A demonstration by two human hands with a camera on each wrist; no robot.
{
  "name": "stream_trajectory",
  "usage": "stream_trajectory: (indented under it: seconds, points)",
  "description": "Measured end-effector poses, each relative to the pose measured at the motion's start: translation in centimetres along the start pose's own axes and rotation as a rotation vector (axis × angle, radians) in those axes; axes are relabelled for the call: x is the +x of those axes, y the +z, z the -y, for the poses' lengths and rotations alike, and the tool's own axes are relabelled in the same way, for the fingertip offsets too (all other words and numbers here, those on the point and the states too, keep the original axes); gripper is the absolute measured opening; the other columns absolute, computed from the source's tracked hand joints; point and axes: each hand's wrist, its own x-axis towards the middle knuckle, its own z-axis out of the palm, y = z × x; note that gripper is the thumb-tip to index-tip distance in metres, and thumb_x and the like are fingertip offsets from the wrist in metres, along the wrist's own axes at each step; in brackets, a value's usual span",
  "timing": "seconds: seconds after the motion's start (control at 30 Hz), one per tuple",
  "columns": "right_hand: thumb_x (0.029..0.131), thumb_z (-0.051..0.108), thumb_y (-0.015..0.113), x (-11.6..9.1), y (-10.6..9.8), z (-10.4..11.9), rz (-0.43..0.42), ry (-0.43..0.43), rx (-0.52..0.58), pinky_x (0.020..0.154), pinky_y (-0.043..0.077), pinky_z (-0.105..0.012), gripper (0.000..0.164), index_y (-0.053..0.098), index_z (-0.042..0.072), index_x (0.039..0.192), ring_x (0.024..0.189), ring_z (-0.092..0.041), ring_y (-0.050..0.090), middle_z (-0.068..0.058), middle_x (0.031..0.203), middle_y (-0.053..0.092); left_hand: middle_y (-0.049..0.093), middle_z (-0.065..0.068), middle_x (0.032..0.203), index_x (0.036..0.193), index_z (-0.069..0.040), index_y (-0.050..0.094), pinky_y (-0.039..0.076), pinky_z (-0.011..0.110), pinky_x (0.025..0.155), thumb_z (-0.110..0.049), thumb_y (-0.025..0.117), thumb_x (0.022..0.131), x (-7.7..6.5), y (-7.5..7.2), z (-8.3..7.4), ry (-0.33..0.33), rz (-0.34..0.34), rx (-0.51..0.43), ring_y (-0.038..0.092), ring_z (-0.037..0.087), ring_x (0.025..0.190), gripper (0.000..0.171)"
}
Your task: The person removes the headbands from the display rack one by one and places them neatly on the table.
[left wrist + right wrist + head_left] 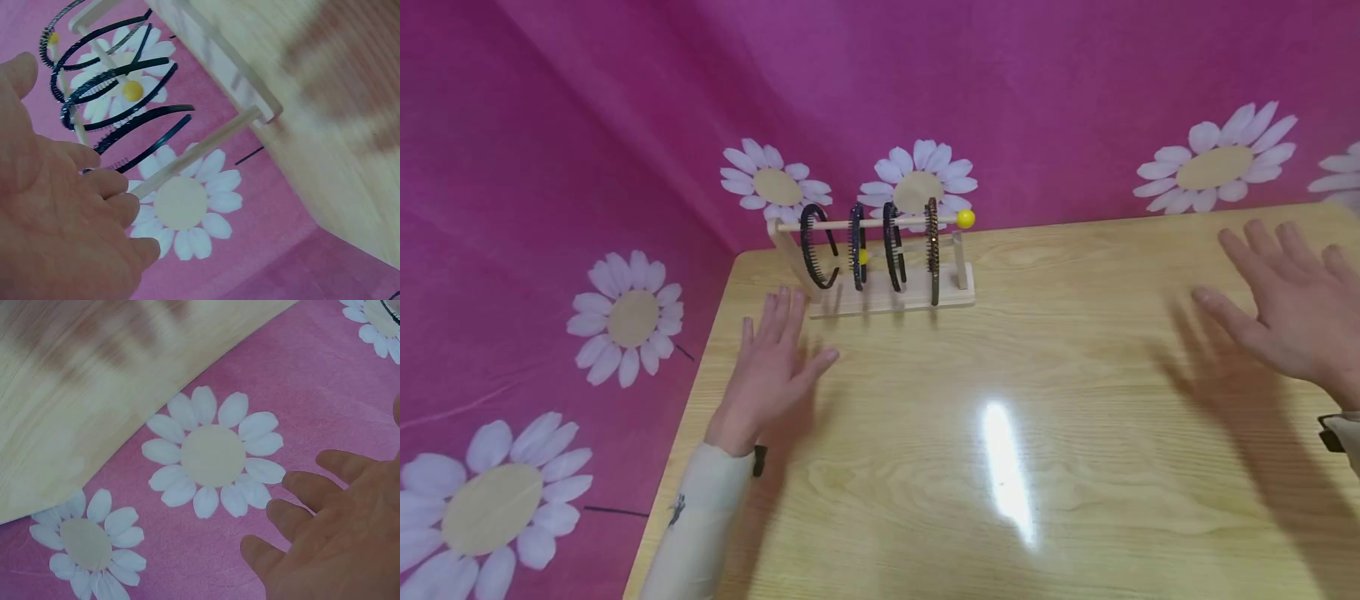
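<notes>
Several headbands hang in a row on a wooden rack near the table's back edge. From left to right in the head view they are a black toothed headband (808,250), a dark glittery one (856,250), another black one (891,250) and a brown beaded headband (932,242). The rack's base (880,306) is pale wood, and a yellow ball (966,218) caps its rod. My left hand (767,371), fingers spread and holding nothing, is just in front of the rack's left end. Far to the right, my right hand (1300,304) hovers over the table with fingers spread, holding nothing.
The light wood table (1075,358) carries a bright reflection near its middle. Behind it and along the left hangs a magenta cloth (1037,100) printed with white daisies. A second yellow ball (132,90) shows among the headbands in the left wrist view.
</notes>
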Motion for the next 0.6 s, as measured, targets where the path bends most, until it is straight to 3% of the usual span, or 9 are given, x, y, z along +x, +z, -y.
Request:
stream_trajectory:
  seconds: [0.27,0.43,0.6]
  points:
    - [0.105,0.041,0.045,0.4,0.0,1.0,0.019,-0.037,0.075,0.113,-0.017,-0.062,0.077,0.007,0.007,0.162,0.148,-0.043,-0.015,-0.029,0.163,0.002,-0.008,0.006,0.167,0.162,-0.017,-0.003,-0.004,0.055,0.119,-0.069,0.038,0.099,0.3,0.8,0.7,0.012,0.033,-0.035,-0.013,0.021,0.151,0.092]
    - [0.105,0.036,0.048,0.9,0.1,2.0,-0.015,-0.071,0.144,0.115,-0.008,-0.065,0.072,0.015,0.005,0.161,0.148,-0.048,-0.002,-0.032,0.161,0.011,-0.005,0.008,0.167,0.162,-0.014,-0.001,-0.006,0.051,0.12,-0.068,0.039,0.099,0.7,1.1,1.0,0.02,0.041,-0.043,-0.012,0.021,0.152,0.092]
    - [0.105,0.033,0.051,1.3,0.2,3.3,-0.032,-0.082,0.224,0.117,-0.001,-0.062,0.071,0.016,0.007,0.162,0.149,-0.047,0.009,-0.027,0.163,0.014,0.001,0.012,0.168,0.162,-0.012,0.002,-0.003,0.052,0.12,-0.064,0.043,0.1,1.6,1.7,1.0,0.036,0.061,-0.048,-0.008,0.023,0.152,0.091]
